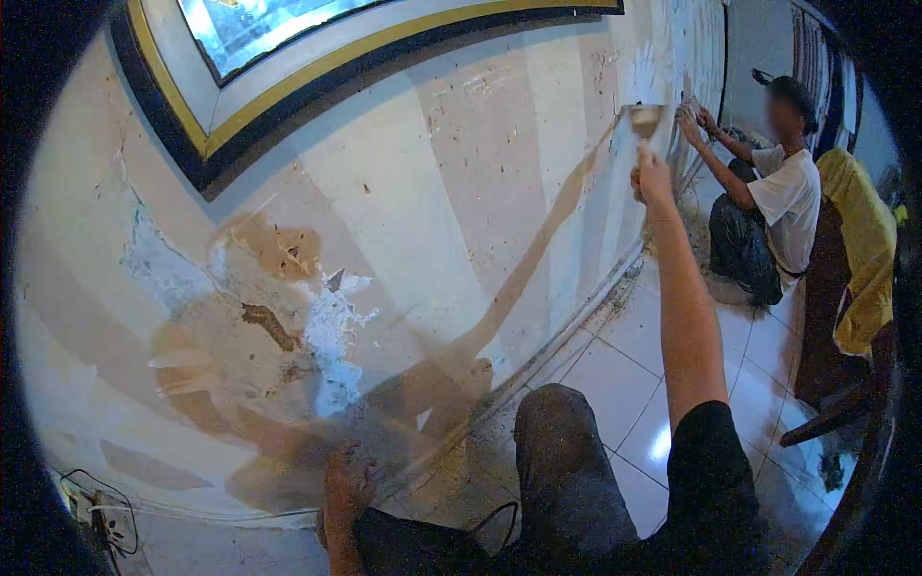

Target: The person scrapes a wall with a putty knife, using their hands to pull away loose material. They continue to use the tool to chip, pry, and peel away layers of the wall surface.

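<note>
My right hand [653, 180] is closed round the handle of a wide-bladed scraper [645, 121], held upright at the end of my outstretched arm. The blade overlaps the striped wall [499, 182] in this view. Low on the left, my left hand [350, 477] is in shadow close to the wall, its fingers loosely apart with nothing in them. Above that hand, a patch of peeling paint [336, 350] shows white flakes and bare brown plaster.
A framed picture [216, 144] hangs at upper left. Another person [783, 192] crouches at the right, hands at the wall. A yellow cloth [855, 240] drapes over furniture. White floor tiles [629, 336] run along the wall; a socket with cables [110, 523] sits at lower left.
</note>
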A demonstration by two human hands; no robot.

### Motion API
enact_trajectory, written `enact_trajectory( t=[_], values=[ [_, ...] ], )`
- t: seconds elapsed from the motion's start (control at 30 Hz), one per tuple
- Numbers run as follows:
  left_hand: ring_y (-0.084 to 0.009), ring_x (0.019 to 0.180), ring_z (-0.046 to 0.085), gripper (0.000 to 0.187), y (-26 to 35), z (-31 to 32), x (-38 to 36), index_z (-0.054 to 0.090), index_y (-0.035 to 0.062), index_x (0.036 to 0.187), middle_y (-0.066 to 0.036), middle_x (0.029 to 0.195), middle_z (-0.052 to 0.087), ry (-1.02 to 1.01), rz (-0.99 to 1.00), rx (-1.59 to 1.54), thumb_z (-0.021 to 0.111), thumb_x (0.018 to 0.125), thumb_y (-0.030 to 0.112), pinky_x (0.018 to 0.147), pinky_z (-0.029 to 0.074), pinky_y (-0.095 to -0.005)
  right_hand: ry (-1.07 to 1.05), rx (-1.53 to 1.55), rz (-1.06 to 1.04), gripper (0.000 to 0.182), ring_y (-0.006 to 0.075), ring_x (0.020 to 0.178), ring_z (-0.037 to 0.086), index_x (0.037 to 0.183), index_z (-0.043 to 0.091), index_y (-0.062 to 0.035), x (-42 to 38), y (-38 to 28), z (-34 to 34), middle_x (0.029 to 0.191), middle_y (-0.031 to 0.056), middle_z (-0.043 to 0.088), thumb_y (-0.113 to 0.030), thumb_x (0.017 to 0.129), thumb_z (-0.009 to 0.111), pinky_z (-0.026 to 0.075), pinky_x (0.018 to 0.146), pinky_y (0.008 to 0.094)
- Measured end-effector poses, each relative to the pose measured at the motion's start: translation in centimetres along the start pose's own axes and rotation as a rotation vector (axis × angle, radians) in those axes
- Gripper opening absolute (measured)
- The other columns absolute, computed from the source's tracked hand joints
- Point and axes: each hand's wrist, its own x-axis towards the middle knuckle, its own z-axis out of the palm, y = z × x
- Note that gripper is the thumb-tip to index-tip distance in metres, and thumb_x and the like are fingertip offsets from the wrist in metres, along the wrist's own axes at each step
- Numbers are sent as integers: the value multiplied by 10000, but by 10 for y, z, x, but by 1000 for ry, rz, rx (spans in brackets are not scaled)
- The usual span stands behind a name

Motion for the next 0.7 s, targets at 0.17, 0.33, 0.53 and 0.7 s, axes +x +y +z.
enact_trajectory(
  t=[0.17,0.33,0.53,0.7],
  values=[
    [-355,1051,515,230,0,2,-3,656,79,927,-175,1159,538,52,-9,-65,648,699,52,882,440,-452,58,20,-54,400,105,443,419,858,494,-70,-18,11,-6,573,8,472,-460,932,448,332,375,277],
    [-351,1002,532,201,-7,11,-6,652,59,911,-172,1145,543,83,55,-36,639,710,57,847,455,-446,100,62,-21,379,93,454,429,905,512,-61,-34,40,-22,631,21,516,-437,929,465,346,378,266],
    [-330,938,560,194,32,-31,5,652,66,912,-159,1152,544,95,47,-79,642,718,70,818,473,-416,154,-161,-88,408,110,464,450,891,482,-62,-80,147,-49,624,18,482,-469,922,459,344,372,271],
    [-313,909,576,213,-4,3,-8,656,69,925,-140,1149,548,82,46,-49,652,712,82,788,489,-401,-38,-343,382,305,120,481,454,1059,433,-138,-179,249,-95,699,26,502,-393,911,507,363,363,280]
  ],
)
